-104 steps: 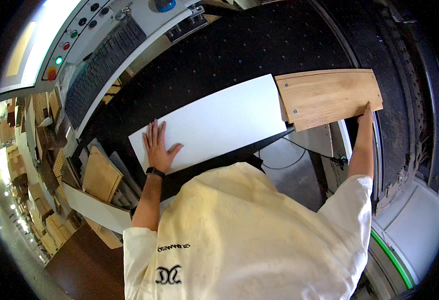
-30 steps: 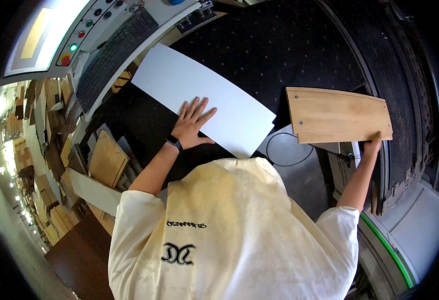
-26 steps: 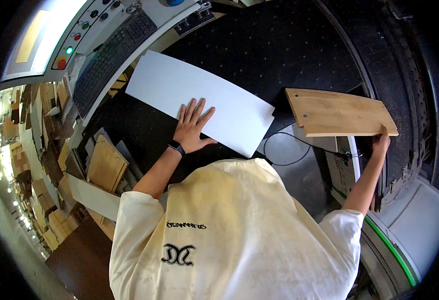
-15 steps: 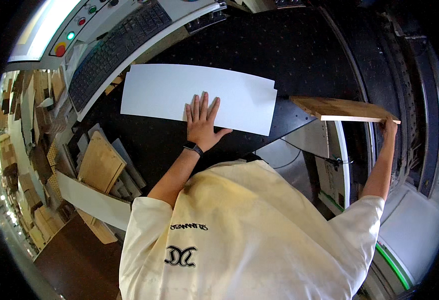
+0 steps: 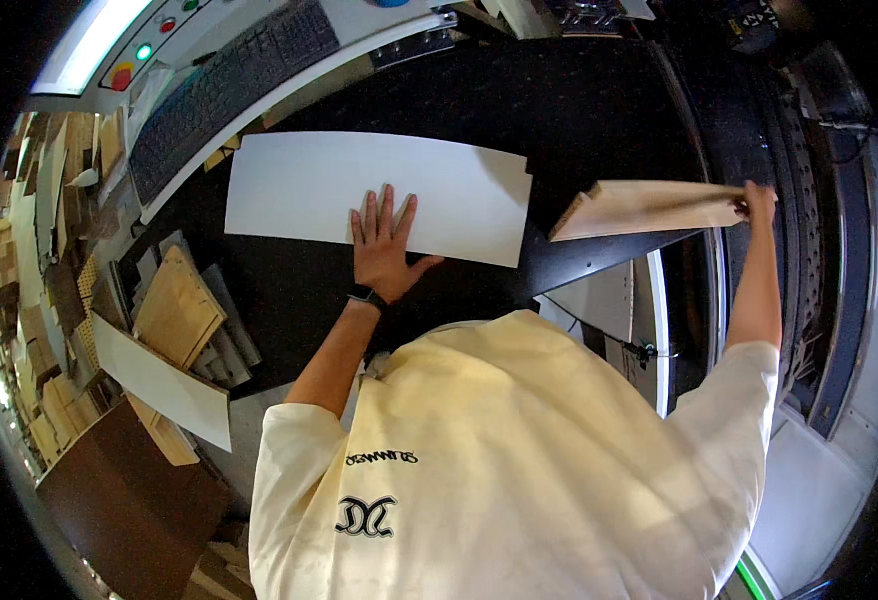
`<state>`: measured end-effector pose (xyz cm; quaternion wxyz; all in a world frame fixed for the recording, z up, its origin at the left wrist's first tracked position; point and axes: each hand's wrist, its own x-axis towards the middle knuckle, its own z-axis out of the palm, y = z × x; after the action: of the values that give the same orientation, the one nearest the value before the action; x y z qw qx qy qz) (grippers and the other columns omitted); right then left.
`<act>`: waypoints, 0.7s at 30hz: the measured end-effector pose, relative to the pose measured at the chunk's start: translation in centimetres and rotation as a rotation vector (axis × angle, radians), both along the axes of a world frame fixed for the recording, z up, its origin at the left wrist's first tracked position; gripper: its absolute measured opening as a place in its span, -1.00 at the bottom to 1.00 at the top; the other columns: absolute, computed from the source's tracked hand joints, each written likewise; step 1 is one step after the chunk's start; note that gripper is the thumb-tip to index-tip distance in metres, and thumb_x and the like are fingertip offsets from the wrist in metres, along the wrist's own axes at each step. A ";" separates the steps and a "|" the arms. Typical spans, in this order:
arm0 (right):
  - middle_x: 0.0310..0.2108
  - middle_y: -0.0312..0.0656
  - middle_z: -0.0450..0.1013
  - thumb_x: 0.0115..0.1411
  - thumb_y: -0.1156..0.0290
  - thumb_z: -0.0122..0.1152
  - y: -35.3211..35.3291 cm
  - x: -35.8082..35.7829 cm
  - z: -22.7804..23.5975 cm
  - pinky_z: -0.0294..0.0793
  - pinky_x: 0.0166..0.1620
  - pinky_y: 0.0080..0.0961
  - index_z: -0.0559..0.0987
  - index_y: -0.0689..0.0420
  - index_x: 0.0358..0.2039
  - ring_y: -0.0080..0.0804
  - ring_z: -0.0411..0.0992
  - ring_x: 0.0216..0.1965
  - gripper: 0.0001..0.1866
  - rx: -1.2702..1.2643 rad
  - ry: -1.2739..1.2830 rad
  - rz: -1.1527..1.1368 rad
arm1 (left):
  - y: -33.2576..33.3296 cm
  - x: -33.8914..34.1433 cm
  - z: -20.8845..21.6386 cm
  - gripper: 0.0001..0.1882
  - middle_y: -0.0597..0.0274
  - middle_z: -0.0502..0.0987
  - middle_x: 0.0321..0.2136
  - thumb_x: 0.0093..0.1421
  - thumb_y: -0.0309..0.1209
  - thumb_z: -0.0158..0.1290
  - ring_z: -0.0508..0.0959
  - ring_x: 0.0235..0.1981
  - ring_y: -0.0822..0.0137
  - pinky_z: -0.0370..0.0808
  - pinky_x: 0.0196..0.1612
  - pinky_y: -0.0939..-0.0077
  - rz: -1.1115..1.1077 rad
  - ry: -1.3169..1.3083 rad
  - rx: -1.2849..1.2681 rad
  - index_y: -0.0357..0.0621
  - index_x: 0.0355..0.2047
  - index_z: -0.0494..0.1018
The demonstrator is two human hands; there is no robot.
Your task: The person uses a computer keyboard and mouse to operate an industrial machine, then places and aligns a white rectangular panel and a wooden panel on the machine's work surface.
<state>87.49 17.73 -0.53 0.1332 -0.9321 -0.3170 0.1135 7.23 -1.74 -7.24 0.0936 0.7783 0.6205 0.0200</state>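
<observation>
A long white panel (image 5: pixel 299 185) with a small notch at its right corner lies flat on the black worktable (image 5: pixel 599 100). My left hand (image 5: pixel 386 255) rests on the panel's near edge with its fingers spread. Out to the right, my right hand (image 5: pixel 757 203) grips the right end of a wood-coloured board (image 5: pixel 649 207). That board is tilted, its left end at the table's near right edge, apart from the white panel. Part of my right hand's fingers is hidden behind the board's end.
A keyboard (image 5: pixel 234 95) and a control panel with lit buttons (image 5: pixel 145 52) sit at the far left. Offcut boards (image 5: pixel 181 310) lean at the table's left. A machine with a rail (image 5: pixel 809 230) runs along the right. Stacked wood pieces (image 5: pixel 54 300) fill the left side.
My right hand has raised and turned the wooden board, so its broad pale face now shows and its left end sits lower. My left hand stays flat on the white panel.
</observation>
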 end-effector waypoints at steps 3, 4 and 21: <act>-0.21 0.13 0.63 0.30 0.09 0.13 4.2 -5.8 2.2 0.70 -0.43 -0.33 0.61 0.22 -0.12 -0.33 0.65 -0.48 -0.58 -0.134 0.058 0.074 | 0.4 0.4 -0.1 0.20 -0.02 -0.25 0.61 0.12 0.47 0.13 -0.29 0.61 -0.15 -0.35 0.54 -0.35 0.042 -0.030 0.012 0.24 0.60 -0.06; -0.30 0.09 0.64 0.31 0.08 0.10 5.4 -9.4 2.8 0.69 -0.43 -0.33 0.61 0.22 -0.15 -0.35 0.63 -0.50 -0.58 -0.149 0.077 0.120 | 0.2 0.2 0.1 0.19 -0.01 -0.26 0.61 0.12 0.44 0.17 -0.31 0.61 -0.14 -0.37 0.54 -0.34 0.072 -0.044 0.010 0.25 0.60 -0.06; -0.41 -0.06 0.65 0.50 -0.20 -0.12 11.9 -11.9 -3.3 0.61 -0.43 -0.23 0.63 0.21 -0.09 -0.23 0.65 -0.50 -0.35 -0.400 -0.165 0.430 | 0.1 2.2 0.2 0.19 0.04 -0.28 0.62 0.15 0.52 0.05 -0.28 0.61 -0.10 -0.30 0.55 -0.32 0.178 0.031 0.008 0.29 0.61 -0.13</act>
<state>75.57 29.65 -3.80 -0.1063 -0.8574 -0.4882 0.1230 9.41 -1.69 -7.03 0.0786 0.7207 0.6885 0.0186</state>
